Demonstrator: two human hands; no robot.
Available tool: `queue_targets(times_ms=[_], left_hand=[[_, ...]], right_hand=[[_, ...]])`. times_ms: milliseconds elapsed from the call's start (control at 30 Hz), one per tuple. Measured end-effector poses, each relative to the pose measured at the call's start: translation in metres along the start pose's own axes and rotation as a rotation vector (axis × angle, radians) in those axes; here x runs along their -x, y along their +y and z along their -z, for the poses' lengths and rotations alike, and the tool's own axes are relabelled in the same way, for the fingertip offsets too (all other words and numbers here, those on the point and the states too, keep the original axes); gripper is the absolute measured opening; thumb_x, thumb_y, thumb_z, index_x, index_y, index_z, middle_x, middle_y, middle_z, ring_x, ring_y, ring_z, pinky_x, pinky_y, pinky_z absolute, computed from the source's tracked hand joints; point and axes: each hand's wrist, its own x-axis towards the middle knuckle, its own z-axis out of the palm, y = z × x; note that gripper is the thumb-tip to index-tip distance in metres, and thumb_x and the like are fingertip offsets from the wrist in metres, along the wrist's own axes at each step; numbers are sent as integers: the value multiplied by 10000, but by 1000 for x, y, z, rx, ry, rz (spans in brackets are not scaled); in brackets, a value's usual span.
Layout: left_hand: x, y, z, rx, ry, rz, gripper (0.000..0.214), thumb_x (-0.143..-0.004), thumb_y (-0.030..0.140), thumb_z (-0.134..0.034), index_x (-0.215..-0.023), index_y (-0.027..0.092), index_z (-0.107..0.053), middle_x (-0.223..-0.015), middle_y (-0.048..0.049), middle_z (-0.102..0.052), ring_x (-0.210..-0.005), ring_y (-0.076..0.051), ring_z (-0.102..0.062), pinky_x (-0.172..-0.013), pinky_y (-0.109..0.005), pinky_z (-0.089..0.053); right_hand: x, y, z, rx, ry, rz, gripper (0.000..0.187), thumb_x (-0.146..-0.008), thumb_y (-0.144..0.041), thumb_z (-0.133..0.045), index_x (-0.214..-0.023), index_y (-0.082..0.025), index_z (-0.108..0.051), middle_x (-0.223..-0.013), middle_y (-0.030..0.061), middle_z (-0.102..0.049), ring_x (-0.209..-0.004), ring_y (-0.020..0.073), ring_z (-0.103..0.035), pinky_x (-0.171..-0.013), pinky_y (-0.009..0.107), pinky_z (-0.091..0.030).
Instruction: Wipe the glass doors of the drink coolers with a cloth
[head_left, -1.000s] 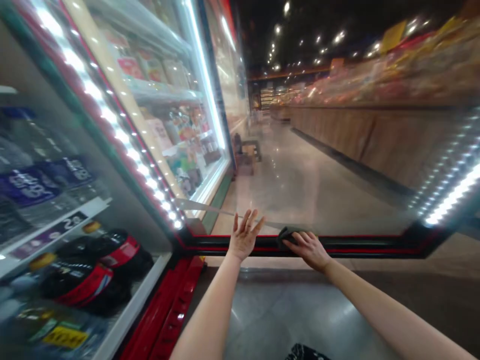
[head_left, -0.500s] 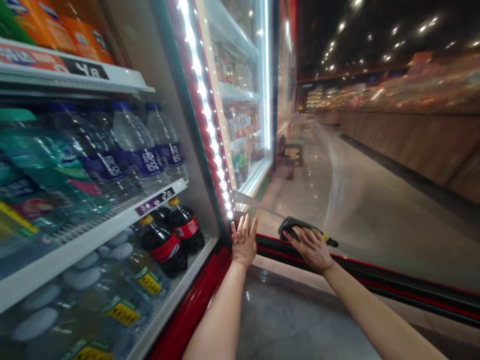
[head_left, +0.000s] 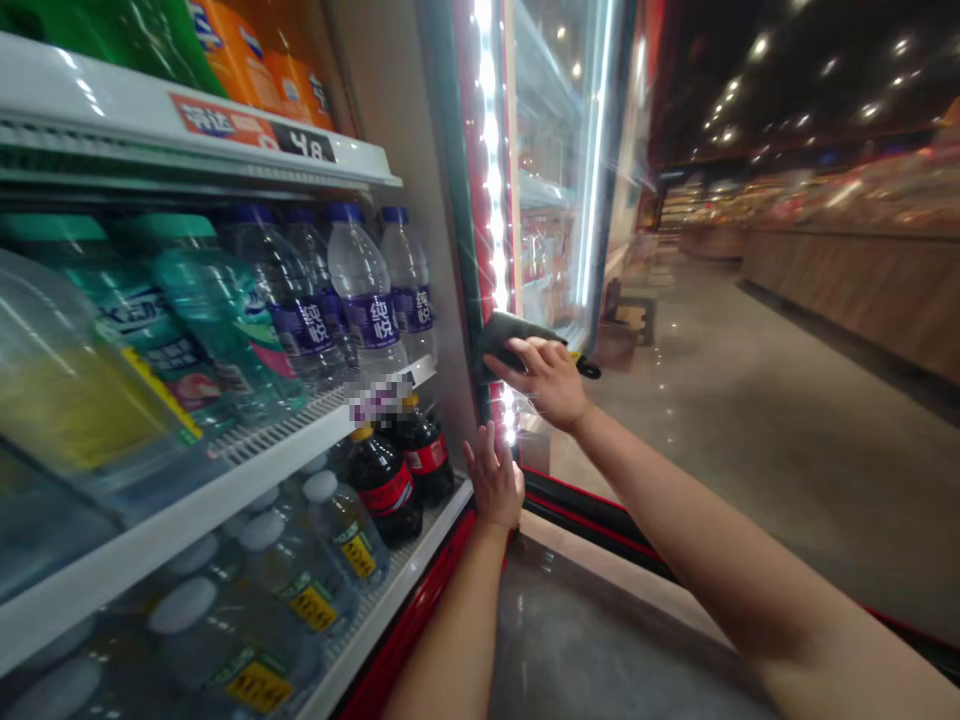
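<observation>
My right hand [head_left: 551,380] grips a dark, flat pad-like tool [head_left: 487,345] with a black-and-yellow end, its exact kind unclear. The tool is up against the light strip [head_left: 491,200] at the hinge-side edge of the open glass door. Lower down, my left hand [head_left: 496,482] has its fingers stretched upward and apart, by the bottom corner of the door frame [head_left: 540,490]. It holds nothing; whether its palm presses on the frame I cannot tell. Just left of it, cola bottles [head_left: 386,490] stand on a cooler shelf.
Cooler shelves [head_left: 225,490] on the left carry water bottles [head_left: 360,290], teal-capped drinks [head_left: 180,290] and white-capped bottles [head_left: 270,560]. Another lit cooler [head_left: 555,200] stands beyond. To the right are a shiny floor [head_left: 697,400] and a long wood-fronted counter [head_left: 847,290].
My right hand has moved up and left with the dark tool, from the door's lower rail to the light strip. My left hand stays near the corner. The view has turned left.
</observation>
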Motion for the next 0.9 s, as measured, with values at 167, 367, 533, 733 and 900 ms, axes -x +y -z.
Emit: queue_targets(times_ms=[167,367,533,733,900], left_hand=[[-1,-14,0,-14,12,42,871,-829,57,-534,-1620,149,-182,-1598,-221,-381,-1507,-350,-341,-1253,-636,-220],[22,-24,-1,12,-32,78,934,-856,61,-506,-1632,141,9,-1615,-244,-330,-1516,-362,-311,-1228,-581,-315],[49,-23,-3,35,-134,167,980,-822,82,-544,-1625,102,18,-1633,-265,-263,-1522,-385,-284,-1183,-539,-398],[71,-15,-13,46,-215,64,947,-819,92,-554,-1628,124,-62,-1613,-232,-331,-1503,-360,-335,-1214,-541,-358],[82,-8,-18,27,-237,-116,802,-873,45,-466,-1617,165,-192,-1554,-182,-438,-1479,-298,-394,-1219,-502,-360]], right_hand=[[-50,7,-16,-47,50,84,471,-1036,-188,-436,-1478,-343,-477,-1584,3,-430,-1496,249,-306,-1218,533,-285],[12,-14,-40,-95,-73,194,466,-1019,-177,-473,-1476,-267,-496,-1606,47,-430,-1497,243,-341,-1194,488,-356],[101,-43,-60,-213,-325,288,426,-988,-140,-516,-1383,-270,-607,-1542,32,-518,-1356,222,-503,-1114,408,-450],[167,-87,-74,-193,-461,165,201,-944,-179,-615,-1064,-230,-769,-1381,73,-652,-988,232,-615,-791,388,-529],[200,-105,-60,-154,-501,80,161,-951,-274,-640,-1058,-257,-759,-1354,76,-663,-1043,257,-579,-744,384,-480]])
